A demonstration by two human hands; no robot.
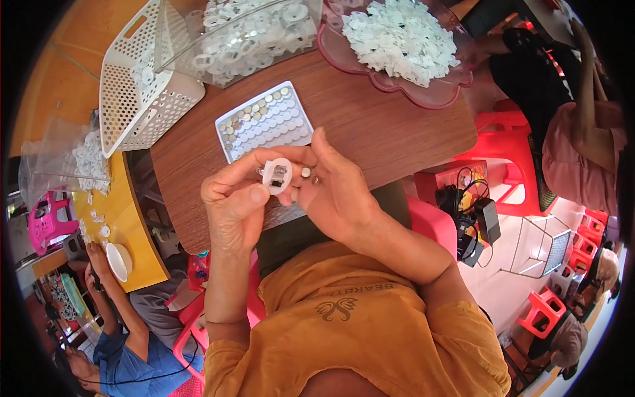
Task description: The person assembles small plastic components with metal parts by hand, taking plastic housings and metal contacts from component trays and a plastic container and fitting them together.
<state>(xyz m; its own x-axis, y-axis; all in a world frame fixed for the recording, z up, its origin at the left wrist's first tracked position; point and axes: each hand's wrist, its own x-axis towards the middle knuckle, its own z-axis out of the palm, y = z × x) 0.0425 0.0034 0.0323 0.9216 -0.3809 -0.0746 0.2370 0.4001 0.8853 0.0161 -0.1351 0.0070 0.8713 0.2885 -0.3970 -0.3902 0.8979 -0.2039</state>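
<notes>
My left hand (231, 192) is closed, pinching a small round white plastic casing (286, 173) between thumb and fingers. An opening in the casing's face shows a dark, metallic inside. Close beside it, my right hand (340, 195) is cupped palm up, thumb raised. Small silver button cells (305, 172) lie in it near the fingers, which are partly hidden behind the casing and my left hand. Just beyond both hands lies a pale tray (291, 114) with rows of round slots. Button cells (248, 116) sit along its far and left parts.
The brown table (397, 135) carries a clear bin (228, 73) of white plastic parts and a pink scalloped bowl (423, 96) heaped with white pieces. A white perforated basket (159, 109) stands left. Another person sits lower left by a yellow table (142, 255); red stools (506, 135) stand right.
</notes>
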